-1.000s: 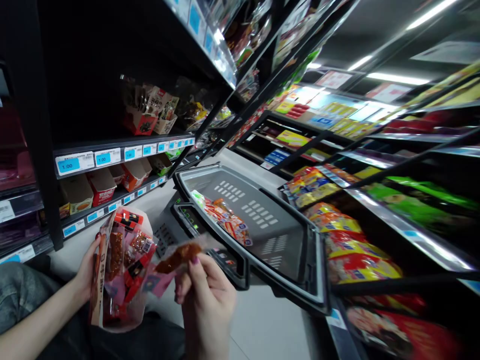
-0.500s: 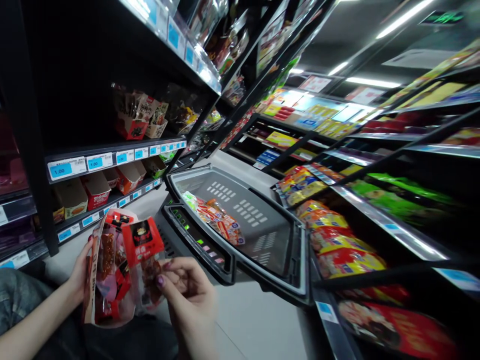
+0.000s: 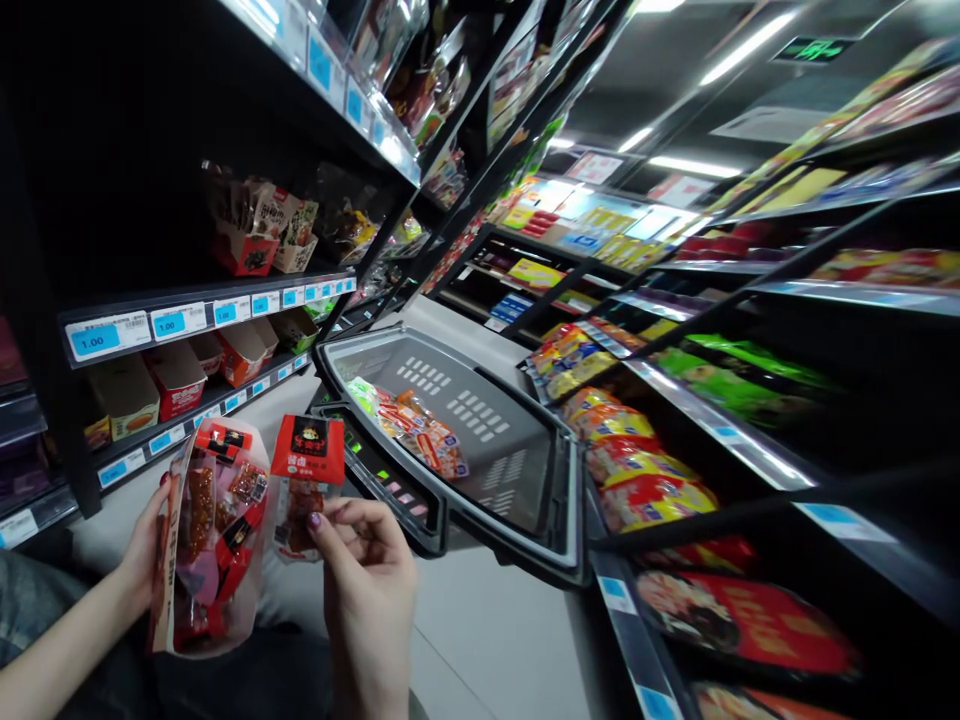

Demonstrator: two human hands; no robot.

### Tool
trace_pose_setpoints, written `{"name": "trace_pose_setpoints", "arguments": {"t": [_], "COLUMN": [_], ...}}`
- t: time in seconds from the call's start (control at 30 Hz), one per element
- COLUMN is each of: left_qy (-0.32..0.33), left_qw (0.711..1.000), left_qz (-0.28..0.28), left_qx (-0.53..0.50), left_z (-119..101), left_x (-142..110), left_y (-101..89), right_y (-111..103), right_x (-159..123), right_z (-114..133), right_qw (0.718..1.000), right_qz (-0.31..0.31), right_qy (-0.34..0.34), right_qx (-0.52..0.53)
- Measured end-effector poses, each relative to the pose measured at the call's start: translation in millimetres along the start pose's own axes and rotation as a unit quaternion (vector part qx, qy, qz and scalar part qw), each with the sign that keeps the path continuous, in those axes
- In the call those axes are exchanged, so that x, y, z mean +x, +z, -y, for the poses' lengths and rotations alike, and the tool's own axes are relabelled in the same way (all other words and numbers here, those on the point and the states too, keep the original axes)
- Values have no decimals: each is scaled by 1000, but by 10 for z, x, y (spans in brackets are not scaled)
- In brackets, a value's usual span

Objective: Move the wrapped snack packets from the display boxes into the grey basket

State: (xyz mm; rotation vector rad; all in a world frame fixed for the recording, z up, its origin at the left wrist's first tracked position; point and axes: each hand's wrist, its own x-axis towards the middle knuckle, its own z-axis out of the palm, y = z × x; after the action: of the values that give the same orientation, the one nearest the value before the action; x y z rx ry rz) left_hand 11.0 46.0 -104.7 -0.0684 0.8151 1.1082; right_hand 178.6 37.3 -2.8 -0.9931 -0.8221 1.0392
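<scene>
My left hand (image 3: 142, 550) is closed around the left side of an open display box (image 3: 161, 590), most of its fingers hidden behind it. Inside lie several red-and-clear snack packets (image 3: 225, 530) with brown pieces showing through. Between the thumb and fingers of my right hand (image 3: 367, 570) is a single snack packet (image 3: 307, 470), red at the top with a black label and clear below. It hangs upright just right of the box, apart from it.
A grey shopping basket (image 3: 495, 500) with several snack packs (image 3: 424, 435) in it stands on the floor ahead. The left shelf (image 3: 157, 320) carries price tags and small cartons (image 3: 176, 380). Along the right, shelves hold bagged goods (image 3: 645, 485).
The packet in my right hand has moved from overlapping the box's right edge to beside it, and its label faces me more squarely. The view has turned slightly right.
</scene>
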Motion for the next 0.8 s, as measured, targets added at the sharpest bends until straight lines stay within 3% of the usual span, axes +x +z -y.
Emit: {"name": "trace_pose_setpoints", "arguments": {"t": [0.1,0.2,0.27,0.33,0.43,0.5,0.6,0.8], "left_qy": [8,14,18,22,30,33,41,66], "left_qw": [1000,1000,1000,1000,999,999,999,997], "left_qz": [-10,-13,-11,-12,-31,-38,-32,-34], "left_qx": [1,5,3,0,-2,-2,-3,-4], "left_z": [-4,4,14,22,23,20,24,45], "left_x": [3,10,15,18,21,24,39,81], "left_y": [12,4,-6,-14,-12,-9,-18,-70], "right_y": [5,-13,-37,-64,-93,-99,-88,-73], "right_x": [-1,-8,-13,-17,-14,-12,-13,-23], "right_z": [41,97,111,92,21,-19,-37,-6], "right_qw": [999,978,935,873,790,760,744,748], "right_qz": [6,38,76,121,175,188,192,185], "right_qy": [19,103,172,210,224,230,238,239], "right_qx": [49,176,300,423,543,578,595,591]}}
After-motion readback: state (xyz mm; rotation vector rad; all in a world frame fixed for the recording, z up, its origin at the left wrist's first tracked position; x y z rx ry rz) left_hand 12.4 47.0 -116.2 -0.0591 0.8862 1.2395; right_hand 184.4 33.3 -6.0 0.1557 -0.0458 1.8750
